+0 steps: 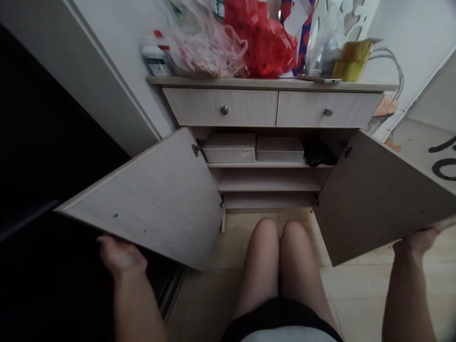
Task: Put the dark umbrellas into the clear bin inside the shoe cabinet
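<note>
Both doors of a pale wood-grain cabinet stand swung outward in the head view. My left hand (123,256) is at the outer edge of the left cabinet door (153,199), gripping it with the fingers mostly hidden behind the panel. On the other side, my right hand (418,241) grips the edge of the right cabinet door (377,199), its fingertips out of sight. Between the doors, the upper shelf holds a lidded white box (230,148), a translucent plastic box (280,149) and a black item (318,153) that I cannot make out.
Two knobbed drawers (221,107) sit above the opening. On the cabinet top are a white bottle (156,59), a clear plastic bag (206,47), a red plastic bag (263,42), a phone (318,79) and a yellow container (352,59). My knees (281,237) are close before the shelves.
</note>
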Motion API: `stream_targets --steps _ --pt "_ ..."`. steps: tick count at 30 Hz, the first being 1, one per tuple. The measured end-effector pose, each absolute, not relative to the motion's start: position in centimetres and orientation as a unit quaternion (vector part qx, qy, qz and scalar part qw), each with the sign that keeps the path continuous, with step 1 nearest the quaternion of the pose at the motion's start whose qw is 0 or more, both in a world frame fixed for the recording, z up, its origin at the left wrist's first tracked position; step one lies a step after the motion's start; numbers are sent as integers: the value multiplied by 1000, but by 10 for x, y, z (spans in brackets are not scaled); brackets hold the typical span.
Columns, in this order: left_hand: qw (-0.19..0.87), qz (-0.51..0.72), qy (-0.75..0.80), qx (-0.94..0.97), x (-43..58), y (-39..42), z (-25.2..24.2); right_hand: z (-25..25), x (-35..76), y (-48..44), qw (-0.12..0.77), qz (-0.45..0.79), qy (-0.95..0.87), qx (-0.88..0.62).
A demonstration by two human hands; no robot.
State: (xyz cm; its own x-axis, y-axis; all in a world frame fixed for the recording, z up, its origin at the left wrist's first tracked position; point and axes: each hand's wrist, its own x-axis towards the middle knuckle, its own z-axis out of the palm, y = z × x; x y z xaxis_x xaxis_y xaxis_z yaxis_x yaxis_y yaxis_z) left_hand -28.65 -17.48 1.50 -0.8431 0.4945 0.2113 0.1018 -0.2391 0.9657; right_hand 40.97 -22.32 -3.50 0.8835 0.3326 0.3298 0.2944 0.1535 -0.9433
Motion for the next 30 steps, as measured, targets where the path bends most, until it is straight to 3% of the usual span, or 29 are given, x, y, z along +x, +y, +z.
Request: stream_targets --steps 4,8,14,21,30 --pt "101 805 548 205 -269 -172 -6 -52 372 -221 673 -18 -314 -669" --pt "70 785 569 236 -227 -177 -31 -53 317 -223 665 -57 -312 -676" --pt "132 748 555 340 -162 -155 -48 -35 254 -196 642 -90 -464 -603" --pt "190 647 511 532 -92 -93 -40 -23 208 -119 611 -15 -559 -560" --pt "167 531 558 616 -20 -12 -13 4 163 -48 452 37 -582 -675"
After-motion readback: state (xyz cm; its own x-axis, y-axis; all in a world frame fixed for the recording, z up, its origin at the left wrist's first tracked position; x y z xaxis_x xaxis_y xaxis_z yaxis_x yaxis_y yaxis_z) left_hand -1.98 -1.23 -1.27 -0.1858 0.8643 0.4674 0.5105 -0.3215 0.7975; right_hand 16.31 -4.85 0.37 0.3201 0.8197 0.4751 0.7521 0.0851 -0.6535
